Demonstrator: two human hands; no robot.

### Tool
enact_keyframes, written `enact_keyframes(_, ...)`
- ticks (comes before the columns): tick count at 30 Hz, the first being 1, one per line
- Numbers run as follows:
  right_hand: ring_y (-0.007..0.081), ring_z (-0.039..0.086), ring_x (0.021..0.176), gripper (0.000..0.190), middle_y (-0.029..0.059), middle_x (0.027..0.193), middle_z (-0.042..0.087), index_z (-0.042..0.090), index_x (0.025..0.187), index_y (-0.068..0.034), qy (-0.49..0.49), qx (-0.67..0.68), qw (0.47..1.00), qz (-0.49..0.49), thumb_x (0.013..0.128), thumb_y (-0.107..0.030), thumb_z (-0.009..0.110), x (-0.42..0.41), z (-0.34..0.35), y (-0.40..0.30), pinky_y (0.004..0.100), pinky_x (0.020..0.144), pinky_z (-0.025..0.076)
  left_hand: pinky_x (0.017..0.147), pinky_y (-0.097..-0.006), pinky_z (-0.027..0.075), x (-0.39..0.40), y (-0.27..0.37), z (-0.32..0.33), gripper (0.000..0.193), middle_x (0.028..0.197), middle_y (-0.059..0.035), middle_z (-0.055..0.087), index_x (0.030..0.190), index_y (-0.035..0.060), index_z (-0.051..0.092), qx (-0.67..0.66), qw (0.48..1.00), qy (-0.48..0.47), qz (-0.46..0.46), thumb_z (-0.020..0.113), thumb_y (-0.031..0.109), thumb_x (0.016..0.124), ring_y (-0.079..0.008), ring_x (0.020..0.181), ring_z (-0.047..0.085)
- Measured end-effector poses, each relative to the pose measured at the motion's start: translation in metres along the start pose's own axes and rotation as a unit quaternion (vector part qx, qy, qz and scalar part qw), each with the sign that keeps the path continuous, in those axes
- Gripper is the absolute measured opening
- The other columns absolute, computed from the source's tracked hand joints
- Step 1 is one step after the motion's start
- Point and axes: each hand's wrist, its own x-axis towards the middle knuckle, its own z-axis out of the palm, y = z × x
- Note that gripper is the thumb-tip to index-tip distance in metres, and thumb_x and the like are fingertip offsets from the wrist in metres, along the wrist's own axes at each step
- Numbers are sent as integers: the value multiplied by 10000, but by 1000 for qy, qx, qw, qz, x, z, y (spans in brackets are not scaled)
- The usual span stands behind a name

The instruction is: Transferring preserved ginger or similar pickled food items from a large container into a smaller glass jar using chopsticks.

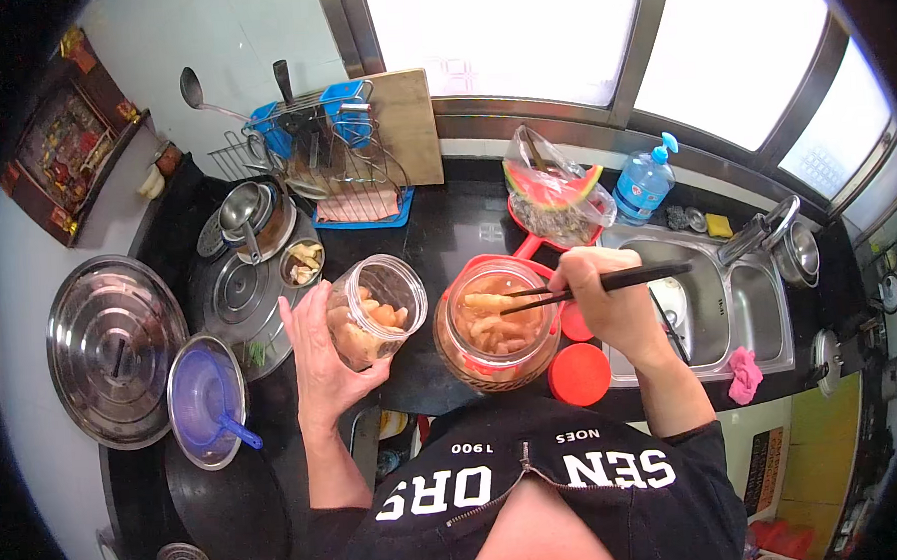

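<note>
My left hand (331, 349) grips a clear jar (371, 313), tilted to the right, with pale chunks of food inside. In my right hand (603, 296) is a pair of black chopsticks (636, 273). Their tips reach into the mouth of a large glass jar (458, 332) and meet a pale yellow piece of food (487, 301). Similar pieces sit in cloudy reddish liquid in this jar. Two red lids lie beside it; the nearer lid (580, 374) shows whole, while the other lid (576, 323) is partly hidden.
A watermelon piece (553, 193) in plastic and a blue soap pump bottle (643, 181) stand behind. To the right is a steel sink (687, 251). A small bowl of food (303, 264), a purple strainer (202, 396) and a large pot lid (117, 351) are at left. Behind them stands a knife rack (346, 164).
</note>
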Motion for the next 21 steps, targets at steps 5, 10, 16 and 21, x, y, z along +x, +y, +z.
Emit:
enact_keyframes(5, 142, 571, 541, 451, 82, 616, 619, 642, 727, 17, 12, 61, 997, 43, 1020, -286, 482, -10, -15, -4, 298, 518, 448, 1142, -639, 151, 5, 5, 0, 1090, 1307, -166, 475, 1441, 27, 311, 3, 1000, 4, 22, 852, 213, 513, -336, 1251, 469)
enact_keyframes(10, 136, 573, 528, 456, 78, 599, 616, 661, 716, 17, 24, 73, 996, 50, 1012, -279, 479, -14, -22, -5, 288, 506, 441, 1140, -644, 161, 11, 8, -1, 1101, 1323, -166, 464, 1435, 48, 319, -13, 999, -20, 46, 859, 197, 487, -345, 1248, 466)
enact_keyframes(16, 86, 465, 476, 552, 45, 601, 599, 654, 700, 16, 108, 154, 982, -26, 1050, -325, 399, -16, -42, -19, 260, 454, 337, 1134, -651, 167, 14, 14, -7, 1103, 1334, -169, 462, 1436, 55, 319, -18, 997, -30, 62, 860, 194, 485, -358, 1253, 462)
enact_keyframes(21, 74, 452, 484, 625, 57, 624, 604, 658, 719, 16, 101, 249, 962, -53, 1062, -406, 349, -7, -28, -31, 236, 454, 327, 1132, -656, 158, 22, 25, -12, 1112, 1346, -161, 462, 1438, 77, 324, -52, 994, -38, 91, 858, 187, 469, -364, 1254, 465)
